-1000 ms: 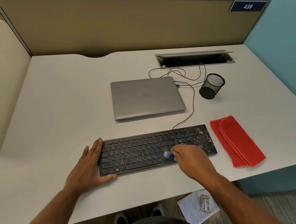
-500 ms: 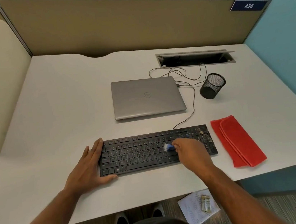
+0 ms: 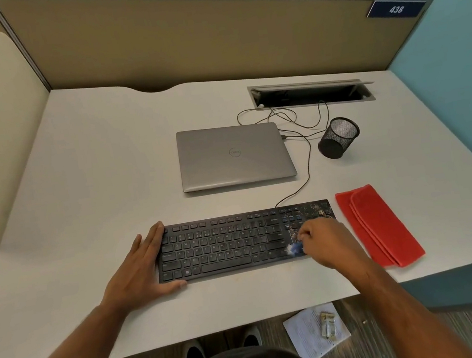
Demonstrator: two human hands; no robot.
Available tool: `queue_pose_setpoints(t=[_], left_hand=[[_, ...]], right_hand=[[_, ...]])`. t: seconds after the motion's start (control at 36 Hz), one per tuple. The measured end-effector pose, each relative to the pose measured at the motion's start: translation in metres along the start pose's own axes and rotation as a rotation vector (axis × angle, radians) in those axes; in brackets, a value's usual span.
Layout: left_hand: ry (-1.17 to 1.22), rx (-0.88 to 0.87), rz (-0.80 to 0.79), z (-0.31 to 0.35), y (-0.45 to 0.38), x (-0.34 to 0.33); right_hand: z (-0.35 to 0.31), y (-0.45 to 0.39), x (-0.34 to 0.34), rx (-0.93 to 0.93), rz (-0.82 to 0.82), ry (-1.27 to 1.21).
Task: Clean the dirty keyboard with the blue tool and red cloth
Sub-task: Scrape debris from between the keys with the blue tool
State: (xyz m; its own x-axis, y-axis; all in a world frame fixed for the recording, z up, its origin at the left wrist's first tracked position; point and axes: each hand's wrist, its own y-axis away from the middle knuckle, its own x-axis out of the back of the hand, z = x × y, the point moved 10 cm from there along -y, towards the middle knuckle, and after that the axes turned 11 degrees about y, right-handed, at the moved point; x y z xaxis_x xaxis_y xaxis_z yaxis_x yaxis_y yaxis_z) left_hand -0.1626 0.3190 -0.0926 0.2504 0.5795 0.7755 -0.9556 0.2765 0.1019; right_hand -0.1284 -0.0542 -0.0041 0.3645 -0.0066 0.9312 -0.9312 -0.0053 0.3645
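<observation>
A black keyboard (image 3: 222,245) lies near the front of the white desk (image 3: 108,177), with light crumbs scattered over its right end. My right hand (image 3: 325,240) grips a small blue brush (image 3: 295,248), whose bristles touch the keys near the keyboard's lower right. My left hand (image 3: 141,266) rests flat against the keyboard's left end, fingers straight, thumb along the front edge. A folded red cloth (image 3: 377,224) lies on the desk just right of the keyboard.
A closed grey laptop (image 3: 233,155) sits behind the keyboard. A black mesh cup (image 3: 338,136) lies tipped at its right, with cables running to a desk cable slot (image 3: 310,92). A paper with small packets (image 3: 317,330) lies on the floor.
My right hand has moved the brush to the right and toward the keyboard's front edge. The left hand has stayed where it was.
</observation>
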Motion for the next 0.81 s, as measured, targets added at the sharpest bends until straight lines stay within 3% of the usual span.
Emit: queue_pose_setpoints(t=[0.08,0.33,0.5,0.64,0.81], left_hand=[[-0.004,-0.003,-0.003,0.001,0.000,0.000],[0.000,0.013,-0.008,-0.003,0.000,-0.001],[-0.004,0.013,-0.015,-0.002,0.000,-0.002],[0.006,0.015,-0.009,0.000,0.000,0.000],[0.010,0.031,-0.015,-0.004,0.001,-0.002]], right_hand=[[0.000,0.002,0.005,-0.002,0.115,-0.043],[-0.004,0.017,-0.020,0.087,-0.026,0.094],[-0.009,0.015,-0.013,0.032,0.050,-0.134],[-0.004,0.015,-0.017,-0.021,0.034,-0.003],[-0.005,0.015,-0.009,-0.030,0.104,-0.013]])
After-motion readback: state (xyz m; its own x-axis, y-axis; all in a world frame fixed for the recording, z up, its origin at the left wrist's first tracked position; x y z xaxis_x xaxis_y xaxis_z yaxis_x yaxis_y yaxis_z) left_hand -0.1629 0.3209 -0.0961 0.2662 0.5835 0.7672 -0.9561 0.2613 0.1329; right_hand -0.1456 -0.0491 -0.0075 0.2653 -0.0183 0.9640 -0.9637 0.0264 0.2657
